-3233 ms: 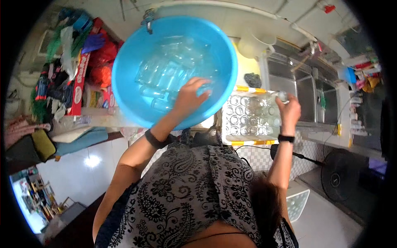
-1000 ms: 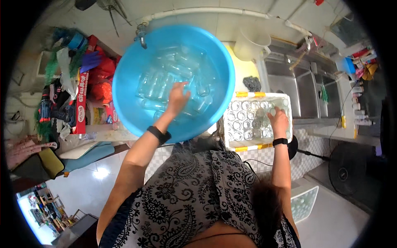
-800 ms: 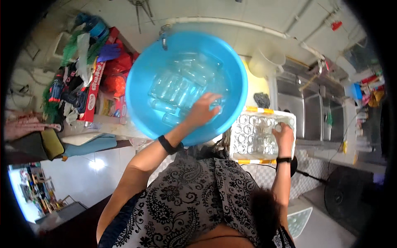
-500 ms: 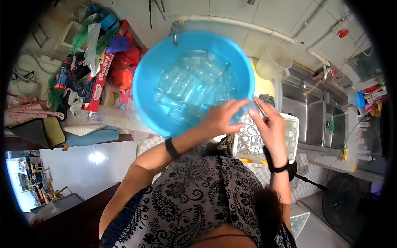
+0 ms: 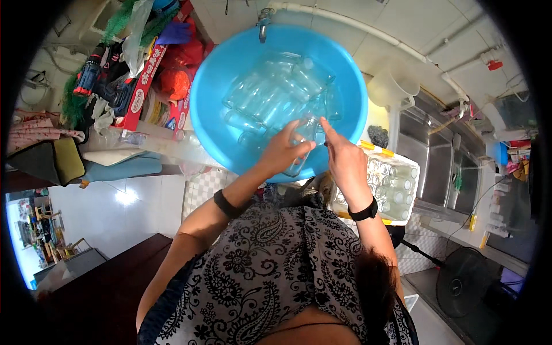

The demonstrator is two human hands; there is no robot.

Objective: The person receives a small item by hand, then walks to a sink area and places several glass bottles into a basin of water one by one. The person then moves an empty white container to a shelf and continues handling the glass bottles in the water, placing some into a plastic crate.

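My left hand point(image 5: 287, 148) is closed around a clear glass bottle point(image 5: 309, 123), tilted over the near side of a large blue basin point(image 5: 199, 109). My right hand point(image 5: 347, 167) is beside the bottle's upper end, its index finger stretched out close to the neck. The other right fingers are partly hidden under the hand. In the basin, several clear glass bottles point(image 5: 259, 103) lie on their sides in what looks like water.
A white box point(image 5: 403, 158) full of glass bottles stands right of the basin, near a dark scouring pad point(image 5: 378, 136) and a metal sink point(image 5: 434, 155). A tap point(image 5: 263, 29) hangs over the basin's far rim. Bags and a red carton point(image 5: 138, 98) crowd the left.
Both hands have moved left, from above the white box's edge to over the basin's near side. The left hand now grips a bottle. The view has shifted slightly.
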